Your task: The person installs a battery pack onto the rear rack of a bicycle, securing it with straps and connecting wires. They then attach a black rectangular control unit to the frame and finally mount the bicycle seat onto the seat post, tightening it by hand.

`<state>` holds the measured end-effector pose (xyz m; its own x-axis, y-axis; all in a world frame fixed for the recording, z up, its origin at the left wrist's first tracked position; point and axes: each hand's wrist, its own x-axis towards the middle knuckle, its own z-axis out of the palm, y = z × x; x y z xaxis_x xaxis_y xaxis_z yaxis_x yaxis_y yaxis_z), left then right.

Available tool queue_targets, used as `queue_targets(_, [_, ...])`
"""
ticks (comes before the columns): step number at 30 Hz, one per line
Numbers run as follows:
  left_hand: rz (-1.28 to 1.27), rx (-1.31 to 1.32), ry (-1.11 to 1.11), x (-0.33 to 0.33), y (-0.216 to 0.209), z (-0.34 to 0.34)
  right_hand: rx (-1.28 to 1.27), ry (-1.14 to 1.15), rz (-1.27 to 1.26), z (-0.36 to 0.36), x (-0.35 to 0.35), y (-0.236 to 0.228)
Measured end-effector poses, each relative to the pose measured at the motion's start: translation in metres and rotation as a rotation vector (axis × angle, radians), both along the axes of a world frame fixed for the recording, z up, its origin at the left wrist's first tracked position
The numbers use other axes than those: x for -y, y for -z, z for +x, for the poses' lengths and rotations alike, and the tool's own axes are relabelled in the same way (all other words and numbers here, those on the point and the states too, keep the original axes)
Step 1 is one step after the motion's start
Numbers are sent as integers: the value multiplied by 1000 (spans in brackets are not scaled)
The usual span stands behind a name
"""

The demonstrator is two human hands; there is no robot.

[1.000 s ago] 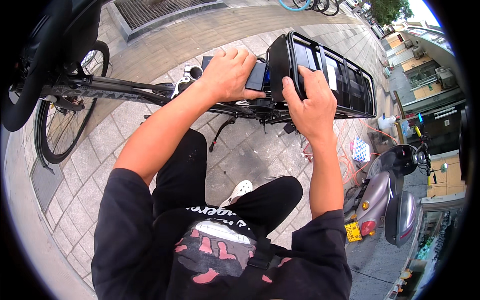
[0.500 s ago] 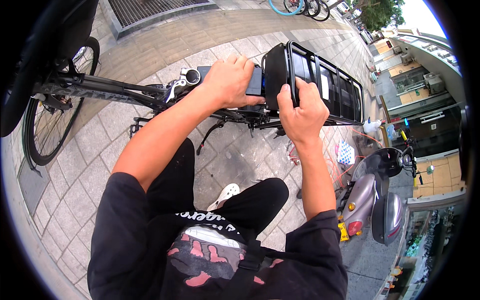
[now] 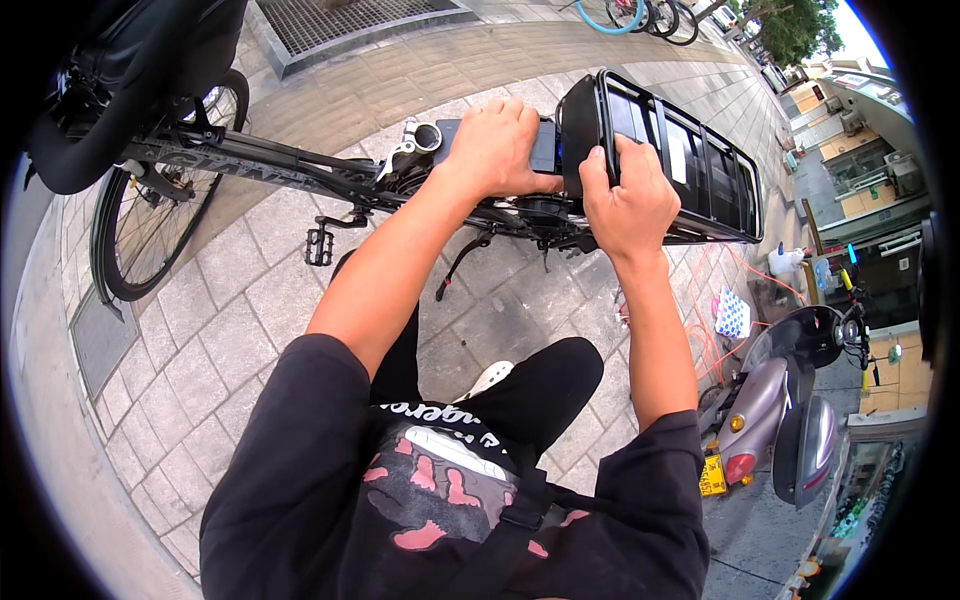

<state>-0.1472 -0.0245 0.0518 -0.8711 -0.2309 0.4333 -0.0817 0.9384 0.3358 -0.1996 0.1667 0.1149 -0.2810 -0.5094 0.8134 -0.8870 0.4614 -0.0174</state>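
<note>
Your left hand (image 3: 497, 150), the nearer, clamps the dark box (image 3: 545, 147), its long axis along the bicycle (image 3: 275, 172), by the rack's (image 3: 663, 135) front edge; your right hand (image 3: 632, 195) grips that edge.

Black on the rear rack (image 3: 700, 165) under the right fingers (image 3: 629, 155); slate grey on the block (image 3: 545, 150) beneath the left fingers (image 3: 508, 114); silver on the clamp (image 3: 407, 149) to their left; blue-dotted white on the packet (image 3: 733, 313) right of both.
</note>
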Motion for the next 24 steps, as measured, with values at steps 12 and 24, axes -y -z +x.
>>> queue_targets(12, [-28,-244,0,-13,21,7,-7,13,-9,-3,-4,2])
queue_targets(24, [596,-85,-78,111,-4,89,-157,75,-65,12,1,-4])
